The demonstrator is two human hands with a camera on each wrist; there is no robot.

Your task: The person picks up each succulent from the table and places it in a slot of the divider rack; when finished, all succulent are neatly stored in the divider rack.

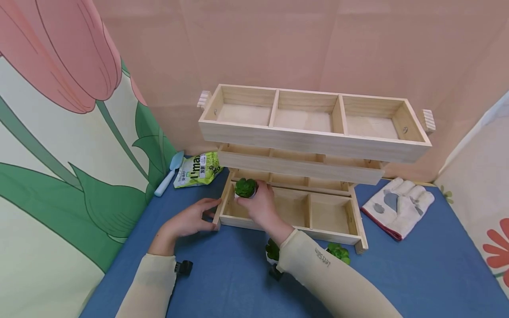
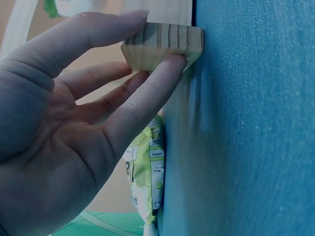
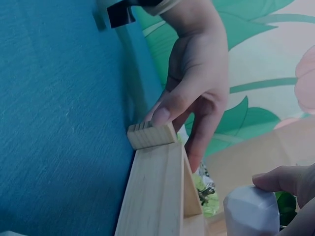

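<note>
My right hand [image 1: 264, 206] grips a small potted succulent [image 1: 245, 187] by its white pot, over the left compartment of the lowest tray of a tiered wooden stand [image 1: 314, 141]. In the right wrist view the white pot [image 3: 250, 212] is tilted on its side, with green leaves partly hidden by fingers. My left hand [image 1: 191, 220] holds the front left end of the stand's base, thumb and fingers on either side of the wooden foot [image 2: 165, 44]. Two more succulents, a dark one [image 1: 272, 250] and a bright green one [image 1: 339, 252], show partly behind my right sleeve.
At the back left lie a light blue scoop [image 1: 169, 174] and a green and white bag [image 1: 199, 169]. A patterned glove [image 1: 397, 207] rests right of the stand on the blue cloth [image 1: 226, 269]. The upper trays, each with three compartments, overhang the lower ones.
</note>
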